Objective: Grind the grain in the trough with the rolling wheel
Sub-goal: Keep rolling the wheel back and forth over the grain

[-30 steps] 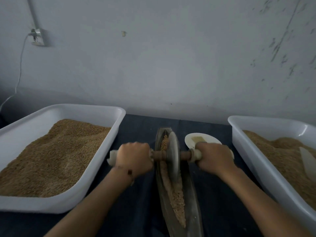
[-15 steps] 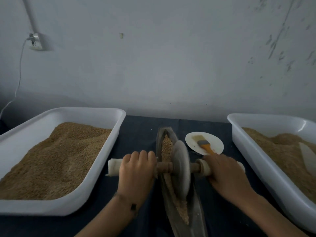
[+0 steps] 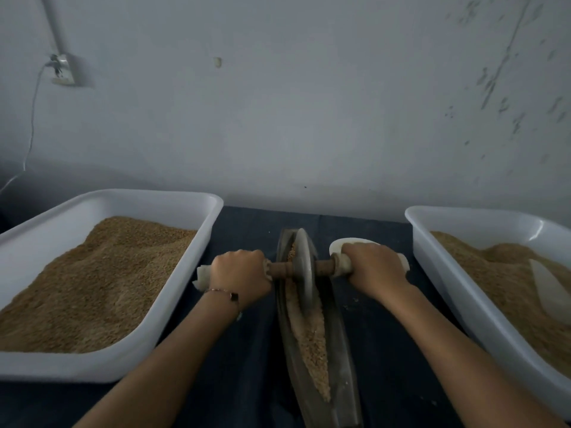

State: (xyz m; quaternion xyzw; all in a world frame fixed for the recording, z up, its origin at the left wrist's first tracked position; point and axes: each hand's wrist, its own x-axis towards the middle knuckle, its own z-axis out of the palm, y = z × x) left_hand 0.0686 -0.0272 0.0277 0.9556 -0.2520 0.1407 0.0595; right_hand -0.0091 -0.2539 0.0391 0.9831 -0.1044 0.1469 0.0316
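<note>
A long, narrow metal trough (image 3: pixel 340 350) runs away from me down the middle of the dark table. Crushed tan grain (image 3: pixel 310 341) lies along its groove. The grey rolling wheel (image 3: pixel 304 267) stands upright in the trough near its far end, on a brown axle with pale wrapped handles. My left hand (image 3: pixel 239 274) grips the left handle, and my right hand (image 3: pixel 375 270) grips the right one. Both arms are stretched forward. The wheel hides the grain under it.
A white tub (image 3: pixel 173 304) heaped with tan grain sits on the left. A second white tub (image 3: pixel 438 273) of grain holding a pale scoop (image 3: pixel 550 288) sits on the right. A small white plate (image 3: pixel 340 244) lies behind my right hand. The wall stands close behind.
The wheel rolled toward me and has now been pushed away again to the trough's far end. My right hand now covers most of the plate and hides the brush on it.
</note>
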